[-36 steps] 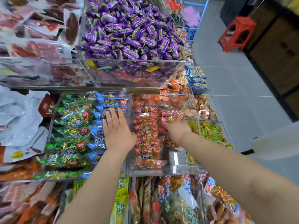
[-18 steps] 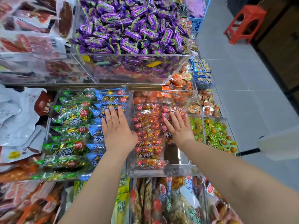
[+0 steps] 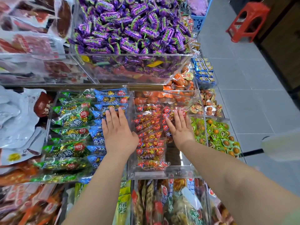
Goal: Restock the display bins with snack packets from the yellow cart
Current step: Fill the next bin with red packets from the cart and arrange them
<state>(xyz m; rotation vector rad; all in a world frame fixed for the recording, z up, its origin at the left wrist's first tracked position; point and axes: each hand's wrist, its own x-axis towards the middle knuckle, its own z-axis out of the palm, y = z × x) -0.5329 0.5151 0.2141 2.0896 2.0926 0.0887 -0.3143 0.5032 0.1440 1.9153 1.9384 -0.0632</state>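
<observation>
The left hand (image 3: 119, 133) lies palm down, fingers straight and close together, on the column of blue packets (image 3: 112, 99) at the right side of the left bin (image 3: 47, 132). The right hand (image 3: 180, 127) lies palm down, fingers straight and slightly spread, on the right-hand column of red packets (image 3: 149, 143) in the right bin (image 3: 162, 173). The hands are apart, both flat, and neither grips anything. The step in hand appears to be settling and levelling stock already placed. To do this well, press evenly with the whole palm, not the fingertips, so that the slippery wrappers do not slide over one another. Work each column from back to front and hold the overlap regular, with labels facing up. Do not lean on the clear bin walls. In front of the right hand a bare patch of the right bin's floor shows, so that column probably has room for more packets. Green packets (image 3: 68, 119) fill the rest of the left bin. Behind, a raised bin holds purple candies (image 3: 129, 30). Orange packs (image 3: 178, 82) and small green packs (image 3: 215, 132) lie to the right. The yellow cart is not in view, so further stock would have to be fetched from outside the frame.
</observation>
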